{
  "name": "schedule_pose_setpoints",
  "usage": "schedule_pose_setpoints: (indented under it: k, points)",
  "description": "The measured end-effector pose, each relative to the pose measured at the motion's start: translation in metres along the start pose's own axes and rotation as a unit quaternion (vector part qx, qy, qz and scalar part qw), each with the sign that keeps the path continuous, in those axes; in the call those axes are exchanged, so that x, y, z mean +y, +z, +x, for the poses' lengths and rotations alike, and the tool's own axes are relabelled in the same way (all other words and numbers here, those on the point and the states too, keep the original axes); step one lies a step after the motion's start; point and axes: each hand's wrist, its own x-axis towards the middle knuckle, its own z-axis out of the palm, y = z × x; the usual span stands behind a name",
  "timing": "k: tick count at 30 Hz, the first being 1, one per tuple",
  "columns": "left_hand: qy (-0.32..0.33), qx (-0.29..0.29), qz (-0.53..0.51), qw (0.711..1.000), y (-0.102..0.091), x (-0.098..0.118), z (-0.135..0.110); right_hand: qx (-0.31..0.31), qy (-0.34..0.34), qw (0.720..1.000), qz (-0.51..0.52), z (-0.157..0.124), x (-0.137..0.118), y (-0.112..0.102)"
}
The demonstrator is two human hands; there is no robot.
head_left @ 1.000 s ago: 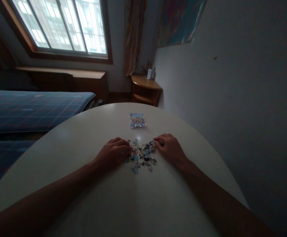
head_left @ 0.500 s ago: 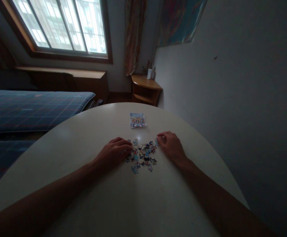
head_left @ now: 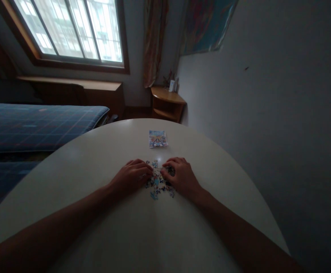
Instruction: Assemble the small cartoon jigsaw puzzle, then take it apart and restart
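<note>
Blue plaid mattress [head_left: 40,127] far L, now on to L hand [head_left: 131,173] at L edge of puzzle pcs [head_left: 156,182], can't tell if gripping; see pile b/w hands on white table [head_left: 156,231], pic packet [head_left: 157,139] beyond, then R hand [head_left: 179,173] cupped over pcs, w/ thumb & fingers apart.

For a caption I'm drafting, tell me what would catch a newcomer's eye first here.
Probably the bright window at upper left, in an otherwise dim room. Next come the puzzle pieces on the pale table, with the left hand and right hand at either side of the pile. Beyond them lies a colourful packet.
</note>
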Motion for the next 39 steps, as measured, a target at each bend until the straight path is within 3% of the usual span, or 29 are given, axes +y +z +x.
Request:
schedule_pose_setpoints:
  k: [10, 15, 21, 25, 29, 33, 36, 39]
  points:
    - [-0.008, -0.005, -0.01, 1.0, -0.003, 0.002, -0.001, -0.012, -0.048, 0.996, 0.075, 0.0, 0.001, -0.002]
    - [0.0, -0.007, -0.013, 1.0, -0.004, 0.004, 0.0, 0.034, -0.037, 0.993, 0.106, 0.002, 0.004, -0.005]
    - [-0.004, -0.002, -0.028, 1.0, -0.004, 0.005, 0.001, 0.087, 0.013, 0.995, 0.037, 0.01, 0.027, -0.013]
    - [-0.007, -0.006, -0.03, 0.999, -0.004, 0.006, 0.001, 0.066, 0.006, 0.998, 0.007, 0.013, 0.034, -0.012]
    - [0.001, -0.005, -0.035, 0.999, -0.006, 0.007, 0.001, 0.027, -0.022, 0.998, 0.046, 0.011, 0.031, -0.008]
    - [0.008, -0.005, -0.04, 0.999, -0.006, 0.008, 0.001, 0.038, -0.012, 0.998, 0.049, 0.011, 0.033, -0.01]
    - [0.002, 0.021, -0.028, 0.999, -0.004, 0.006, 0.0, 0.062, -0.006, 0.998, -0.004, 0.014, 0.041, -0.015]
    - [-0.044, 0.072, -0.018, 0.996, -0.003, 0.002, 0.0, 0.082, 0.005, 0.996, -0.032, 0.017, 0.05, -0.018]
